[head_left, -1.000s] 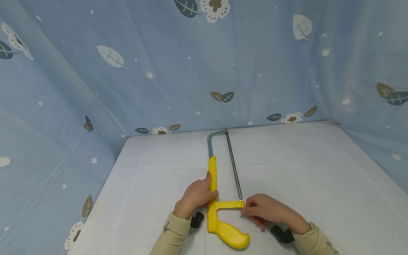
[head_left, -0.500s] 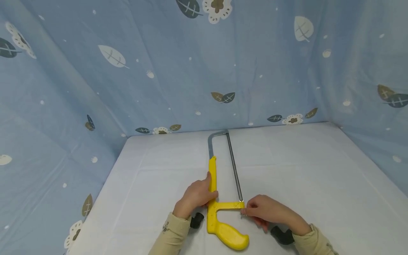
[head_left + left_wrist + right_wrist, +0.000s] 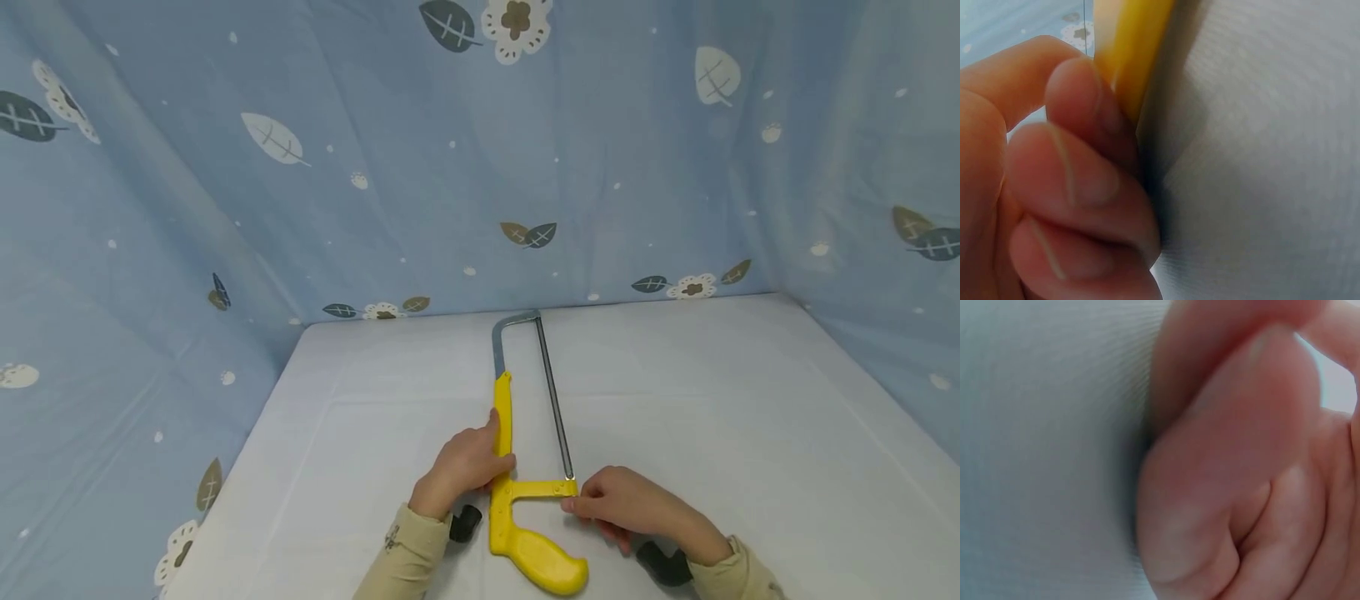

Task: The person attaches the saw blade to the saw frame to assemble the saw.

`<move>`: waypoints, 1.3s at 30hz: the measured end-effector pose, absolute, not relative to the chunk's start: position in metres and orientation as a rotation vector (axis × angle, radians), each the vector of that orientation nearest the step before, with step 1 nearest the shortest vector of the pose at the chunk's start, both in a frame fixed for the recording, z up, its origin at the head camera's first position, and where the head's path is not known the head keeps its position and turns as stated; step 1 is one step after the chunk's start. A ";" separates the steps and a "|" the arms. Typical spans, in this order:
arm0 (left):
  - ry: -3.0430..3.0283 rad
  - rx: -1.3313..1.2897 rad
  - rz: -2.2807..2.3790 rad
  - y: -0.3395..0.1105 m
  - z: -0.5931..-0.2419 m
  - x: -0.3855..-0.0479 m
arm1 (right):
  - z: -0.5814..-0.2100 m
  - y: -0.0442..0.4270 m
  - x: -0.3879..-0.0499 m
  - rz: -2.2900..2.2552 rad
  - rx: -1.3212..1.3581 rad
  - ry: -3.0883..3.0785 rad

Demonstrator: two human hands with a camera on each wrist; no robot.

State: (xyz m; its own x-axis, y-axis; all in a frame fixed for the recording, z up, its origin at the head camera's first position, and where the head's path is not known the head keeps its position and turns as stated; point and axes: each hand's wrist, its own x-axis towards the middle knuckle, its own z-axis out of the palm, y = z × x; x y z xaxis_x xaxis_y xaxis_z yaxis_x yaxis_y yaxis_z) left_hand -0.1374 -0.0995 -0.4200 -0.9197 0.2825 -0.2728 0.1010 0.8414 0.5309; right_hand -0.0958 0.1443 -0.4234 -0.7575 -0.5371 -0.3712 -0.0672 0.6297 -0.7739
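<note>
A hacksaw [image 3: 540, 560] with a yellow handle and a grey metal front bow lies flat on the white table. Its dark blade [image 3: 553, 397] runs along the right side. My left hand [image 3: 467, 460] grips the yellow back of the frame, index finger stretched along it; in the left wrist view the other fingers [image 3: 1079, 169] curl beside the yellow edge [image 3: 1138, 56]. At the near end of the blade, my right hand [image 3: 622, 498] pinches the small wing nut by the yellow arm; thumb and fingers hide it. The right wrist view holds only curled fingers [image 3: 1229, 450] against the cloth.
A white cloth covers the table [image 3: 720, 400]. Blue curtains [image 3: 420, 200] with leaf and flower prints stand at the back and both sides; the saw's far tip is close to the back one. Dark camera mounts [image 3: 663, 563] sit under both wrists.
My right thumb and fingers have shifted slightly at the wing nut, which showed a little half a second ago and is covered now. The left hand and saw stay put; the head view tilts slightly.
</note>
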 end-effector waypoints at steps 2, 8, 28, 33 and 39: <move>2.685 0.292 0.736 -0.099 -0.420 -0.137 | -0.424 0.144 -0.096 -1.036 -0.463 2.268; 2.682 0.281 0.738 -0.098 -0.418 -0.137 | -0.423 0.143 -0.095 -1.035 -0.446 2.275; 2.719 0.320 0.745 -0.097 -0.421 -0.140 | -0.423 0.147 -0.097 -1.158 -0.470 2.184; 2.714 0.306 0.738 -0.098 -0.419 -0.139 | -0.424 0.147 -0.098 -1.176 -0.471 2.159; 2.709 0.311 0.745 -0.099 -0.421 -0.137 | -0.426 0.148 -0.099 -1.175 -0.435 2.162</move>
State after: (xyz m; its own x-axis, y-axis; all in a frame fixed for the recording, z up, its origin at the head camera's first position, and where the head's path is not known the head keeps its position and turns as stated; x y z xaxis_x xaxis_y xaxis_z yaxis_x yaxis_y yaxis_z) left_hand -0.1372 -0.0988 -0.4207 -0.9273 0.2873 -0.2398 0.1242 0.8407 0.5270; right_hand -0.0990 0.1479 -0.4260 -0.7462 -0.5527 -0.3712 0.0107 0.5475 -0.8367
